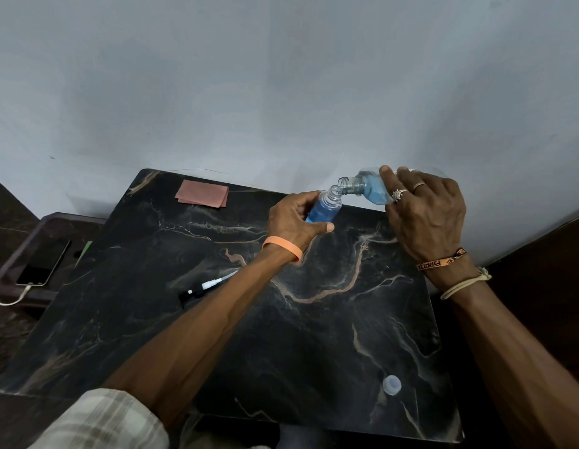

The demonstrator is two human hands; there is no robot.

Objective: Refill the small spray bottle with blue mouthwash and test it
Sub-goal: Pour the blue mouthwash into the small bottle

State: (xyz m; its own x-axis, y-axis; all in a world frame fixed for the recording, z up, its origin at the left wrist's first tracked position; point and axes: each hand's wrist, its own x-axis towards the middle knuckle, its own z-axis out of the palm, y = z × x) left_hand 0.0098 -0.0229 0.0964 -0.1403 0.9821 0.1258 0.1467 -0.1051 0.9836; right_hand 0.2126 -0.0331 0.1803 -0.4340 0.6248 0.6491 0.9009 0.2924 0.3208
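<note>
Plaid sleeve (100, 419) and bare forearm run up from the lower left to the left hand (294, 222), whose fingers and thumb curl round the small spray bottle (323, 207). It is held tilted above the far edge of the dark marbled bench (314, 335), uncapped and mostly full of blue liquid.

Just right of it, the right hand (424, 212) grips the mouthwash bottle (366, 187), tipped so its open neck meets the small bottle's mouth. That hand hides the bottle's rear.

Nearer the camera and left of the spray bottle lies the pump head (200, 288), the forearm covering its tube tip. A white cap (391, 385) sits well nearer and to the right. A pink cloth (202, 193) lies to the left, and a phone (43, 261) far left, off the bench.
</note>
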